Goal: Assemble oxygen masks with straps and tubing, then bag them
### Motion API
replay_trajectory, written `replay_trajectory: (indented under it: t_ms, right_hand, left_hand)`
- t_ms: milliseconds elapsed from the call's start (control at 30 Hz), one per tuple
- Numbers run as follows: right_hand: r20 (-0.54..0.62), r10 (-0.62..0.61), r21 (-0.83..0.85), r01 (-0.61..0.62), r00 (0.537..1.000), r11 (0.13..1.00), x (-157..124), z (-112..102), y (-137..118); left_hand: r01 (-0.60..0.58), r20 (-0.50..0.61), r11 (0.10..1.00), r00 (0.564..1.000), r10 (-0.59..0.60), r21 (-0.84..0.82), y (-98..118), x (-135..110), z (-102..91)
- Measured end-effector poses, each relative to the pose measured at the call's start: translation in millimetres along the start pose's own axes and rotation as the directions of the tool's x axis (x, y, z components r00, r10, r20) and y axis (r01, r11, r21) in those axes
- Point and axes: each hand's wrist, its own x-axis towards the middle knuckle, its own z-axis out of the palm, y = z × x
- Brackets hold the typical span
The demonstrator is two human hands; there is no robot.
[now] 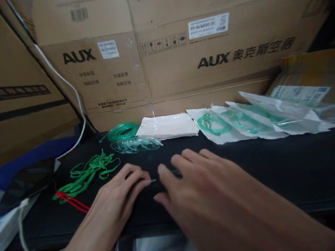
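My left hand (123, 195) is closed in a pinch at the middle of the black table. From its fingertips pokes the tip of a small, thin, pale piece (153, 180), mostly hidden by the fingers. Just to the right, my right hand (201, 184) hovers with thumb and forefinger apart. A dark greenish strip (176, 171) shows behind its fingers, too blurred to name. Beyond the hands lie clear plastic oxygen masks (136, 143) and a coil of green tubing (123, 130). Left of my left hand, green elastic straps (90, 174) lie in a loose heap with a red band (73, 201).
A stack of white paper pouches (167, 126) lies at the back. Several packed pouches with green tubing (214, 125) fan out to the right. Large cardboard boxes (170, 69) wall off the rear. A white cable (75, 94) hangs at left, near a black plastic bag (28, 181).
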Motion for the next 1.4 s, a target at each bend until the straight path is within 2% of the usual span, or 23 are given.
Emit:
replay_trajectory:
  t_ms: [67,100,133,233,300,367,467,633,833,1100,1233,1400]
  right_hand:
    - [0.035,-0.034,-0.129,0.039,0.999,0.991,5,-7,7]
    - [0.049,0.009,-0.177,0.0,0.999,0.984,4,-7,14]
    - [0.045,0.002,-0.175,0.006,0.999,0.985,2,-5,21]
    - [0.089,-0.017,-0.039,0.021,0.996,0.999,-4,0,40]
    - [0.135,-0.012,0.076,0.002,0.991,0.997,-2,-5,44]
    - [0.162,0.022,0.138,-0.044,0.987,0.989,3,-15,41]
    - [0.205,0.076,0.143,-0.106,0.976,0.984,10,-27,34]
    - [0.227,0.051,0.156,-0.088,0.973,0.984,11,-29,33]
    - [0.277,0.024,0.189,-0.079,0.96,0.979,12,-30,29]
    - [0.353,0.045,0.242,-0.138,0.934,0.96,16,-46,26]
    - [0.386,0.071,0.248,-0.178,0.92,0.952,17,-53,22]
    - [0.395,0.055,0.242,-0.162,0.917,0.957,17,-52,23]
  left_hand:
    - [-0.006,-0.006,1.0,1.0,0.006,-0.021,4,2,3.1]
    - [-0.01,-0.001,0.999,1.0,0.009,-0.035,5,3,4.1]
    - [-0.015,0.014,0.999,1.0,0.016,-0.051,7,4,4.5]
    - [-0.05,0.056,0.996,0.997,0.055,-0.076,13,8,3.7]
    - [-0.094,0.055,0.993,0.994,0.098,-0.077,17,9,3.1]
    - [-0.14,0.066,0.987,0.987,0.145,-0.079,19,8,3.5]
    - [-0.184,0.086,0.98,0.978,0.19,-0.075,19,7,5.0]
    - [-0.239,0.115,0.968,0.962,0.246,-0.076,17,7,4.2]
    - [-0.164,0.093,0.973,0.979,0.181,-0.163,21,6,6.2]
    - [-0.056,0.06,0.979,0.996,0.07,-0.198,12,4,3.7]
    - [-0.086,0.07,0.969,0.992,0.105,-0.23,10,4,1.4]
    - [-0.148,0.023,0.955,0.987,0.159,-0.259,10,8,1.7]
